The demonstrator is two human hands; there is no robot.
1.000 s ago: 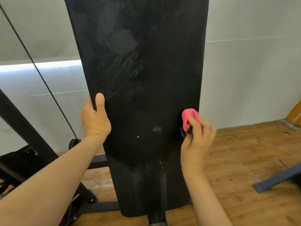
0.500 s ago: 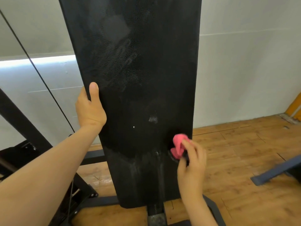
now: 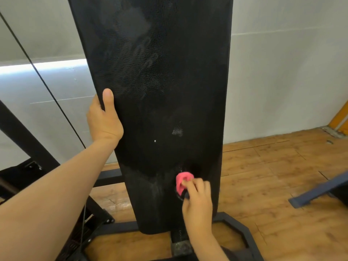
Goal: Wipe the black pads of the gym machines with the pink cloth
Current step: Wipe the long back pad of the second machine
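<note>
Far left there's a slanted black frame bar [image 3: 22,136] of some machine, and a thin black cable [image 3: 43,80] runs diagonally in front of the grey wall [image 3: 56,25]. Next up is the left hand [image 3: 104,119]. It grips the left edge of the tall black pad [image 3: 160,91], thumb flat on the front face and pointing up, with the other fingers wrapped round the back where I can't see them.

The pad stands nearly upright and fills the middle of the view, its top cut off. The upper half has a hazy smudge [image 3: 139,53] that looks like a handprint. Lower down there's a small shiny patch [image 3: 177,131] and a tiny white speck [image 3: 155,141]. The bottom stretch looks streaky and greyish.

Moving right, the pink cloth [image 3: 181,180] is bunched into a little wad and pressed against the lower right part of the pad, a bit above its bottom edge. The right hand [image 3: 197,202] pinches it with curled fingertips. It's kinda blurry, so I can't tell exactly which fingers do what.

Under the pad a post [image 3: 180,240] goes down to a dark metal base [image 3: 235,225] on the wooden floor [image 3: 273,166]. Further right a dark bar [image 3: 320,189] lies low over the floor, and at the far right edge there's an orange strip [image 3: 340,117] by the wall.
</note>
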